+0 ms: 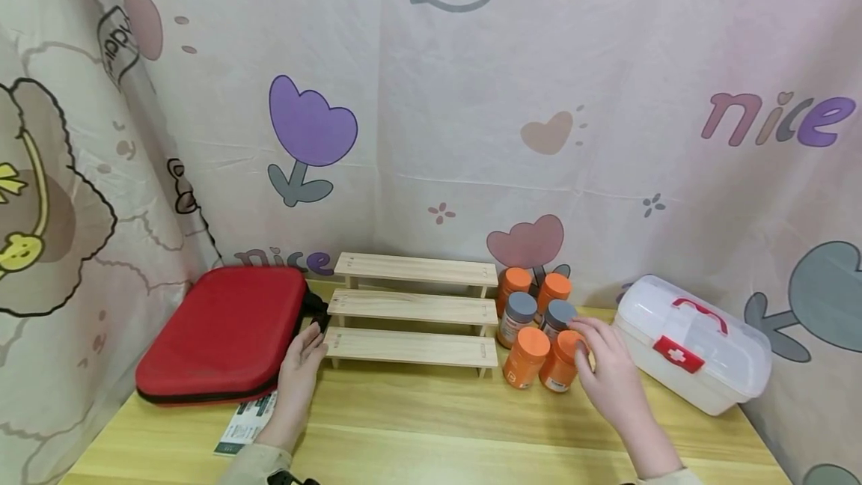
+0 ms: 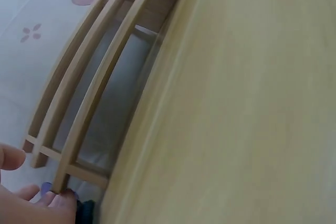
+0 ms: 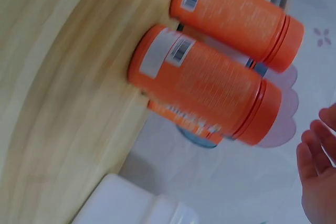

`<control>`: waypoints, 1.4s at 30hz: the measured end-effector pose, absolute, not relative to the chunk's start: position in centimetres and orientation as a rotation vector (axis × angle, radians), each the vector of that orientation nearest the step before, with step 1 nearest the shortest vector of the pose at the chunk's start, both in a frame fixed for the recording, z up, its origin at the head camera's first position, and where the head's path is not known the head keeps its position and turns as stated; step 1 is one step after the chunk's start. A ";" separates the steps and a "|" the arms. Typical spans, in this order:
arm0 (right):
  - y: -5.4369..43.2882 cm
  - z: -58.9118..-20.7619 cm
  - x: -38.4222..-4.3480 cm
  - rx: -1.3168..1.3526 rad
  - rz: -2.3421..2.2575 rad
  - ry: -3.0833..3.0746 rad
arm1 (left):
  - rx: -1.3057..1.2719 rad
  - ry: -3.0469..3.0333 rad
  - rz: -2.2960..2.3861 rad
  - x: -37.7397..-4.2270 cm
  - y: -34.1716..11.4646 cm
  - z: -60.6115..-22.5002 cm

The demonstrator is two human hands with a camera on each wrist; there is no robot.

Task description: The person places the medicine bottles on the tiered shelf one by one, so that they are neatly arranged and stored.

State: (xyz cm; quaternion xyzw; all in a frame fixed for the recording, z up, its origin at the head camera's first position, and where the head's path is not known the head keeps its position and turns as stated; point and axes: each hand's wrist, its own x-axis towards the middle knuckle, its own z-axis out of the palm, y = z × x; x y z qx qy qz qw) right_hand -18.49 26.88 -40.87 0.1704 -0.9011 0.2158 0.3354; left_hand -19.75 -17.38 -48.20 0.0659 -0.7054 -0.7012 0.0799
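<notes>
My left hand (image 1: 296, 380) is beside the left end of a three-step wooden rack (image 1: 412, 348), its fingers fairly straight. In the left wrist view its fingertips are right at the end of the lowest step (image 2: 100, 90). My right hand (image 1: 613, 373) hovers by the front right orange bottle (image 1: 559, 367), fingers loosely bent. The right wrist view shows a gap between the fingers and that bottle's orange cap (image 3: 262, 114). Several bottles stand upright in pairs right of the rack: orange-capped ones front and back, grey-capped ones (image 1: 517, 316) in the middle row.
A red zippered case (image 1: 225, 331) lies at the left, with a printed card (image 1: 248, 421) partly under its front edge. At the right stands a translucent first-aid box (image 1: 694, 343) with a red handle and latch. A patterned curtain (image 1: 431, 133) hangs behind the wooden table (image 1: 404, 432).
</notes>
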 end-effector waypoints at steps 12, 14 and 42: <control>24.9 -41.4 -19.4 0.587 0.526 -2.511 | 0.213 -1.924 -2.447 -20.3 -17.8 -50.4; 24.8 -41.4 -19.6 0.581 0.521 -2.530 | 0.157 -1.905 -2.505 -20.5 -18.1 -50.4; 23.9 -41.4 -20.5 0.528 0.522 -2.653 | -0.083 -1.948 -2.629 -20.8 -20.4 -51.2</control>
